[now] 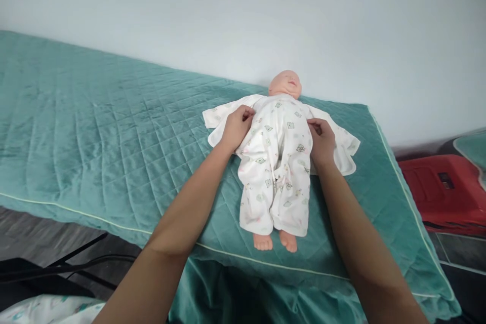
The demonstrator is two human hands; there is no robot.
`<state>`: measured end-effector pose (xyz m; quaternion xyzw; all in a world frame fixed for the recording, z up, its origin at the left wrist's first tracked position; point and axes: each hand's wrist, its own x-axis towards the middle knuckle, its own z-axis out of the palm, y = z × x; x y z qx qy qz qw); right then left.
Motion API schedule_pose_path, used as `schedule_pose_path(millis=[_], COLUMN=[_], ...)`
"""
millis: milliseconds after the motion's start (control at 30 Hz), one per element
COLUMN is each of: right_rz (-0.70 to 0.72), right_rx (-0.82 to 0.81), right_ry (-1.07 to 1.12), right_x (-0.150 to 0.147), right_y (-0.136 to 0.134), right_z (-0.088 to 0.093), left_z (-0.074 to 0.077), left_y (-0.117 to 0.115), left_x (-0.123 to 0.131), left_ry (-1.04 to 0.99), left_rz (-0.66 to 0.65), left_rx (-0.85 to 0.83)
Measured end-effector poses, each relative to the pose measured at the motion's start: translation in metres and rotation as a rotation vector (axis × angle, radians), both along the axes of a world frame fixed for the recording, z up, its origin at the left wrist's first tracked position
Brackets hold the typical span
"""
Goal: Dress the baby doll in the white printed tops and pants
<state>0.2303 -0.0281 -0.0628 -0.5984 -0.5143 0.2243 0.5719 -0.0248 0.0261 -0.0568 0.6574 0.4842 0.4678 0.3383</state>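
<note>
A baby doll (pixel 285 84) lies on its back, head toward the wall and bare feet toward me. White printed baby pants (pixel 275 162) cover its legs and reach high up its chest. Beneath them a white long-sleeved baby shirt (pixel 343 144) is spread out to both sides. My left hand (pixel 240 124) is closed at the upper left edge of the pants, fingers pinched on the cloth. Across from it, my right hand (pixel 322 140) pinches the right edge of the pants; its fingertips are partly hidden.
A green quilted cover (pixel 114 136) lies over the bed, with its piped edge near me. The pale wall (pixel 235 20) stands behind. At the right is a red plastic case (pixel 442 187); black bars (pixel 87 263) and printed cloth (pixel 49 309) show at lower left.
</note>
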Motion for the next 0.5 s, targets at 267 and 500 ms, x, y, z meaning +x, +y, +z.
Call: schedule_pose_path(millis=[267,500], right_rz=[0.018,0.17], right_rx=[-0.211,-0.331], right_ry=[0.02,-0.006], right_x=[0.012,0.021], right_y=[0.001,-0.005], right_z=[0.0,0.014], left_z=[-0.008,-0.005], left_y=[0.004,0.003], left_x=[-0.012,-0.014], left_ry=[-0.163,-0.24], left_rz=[-0.193,-0.284], left_rx=[-0.314,-0.457])
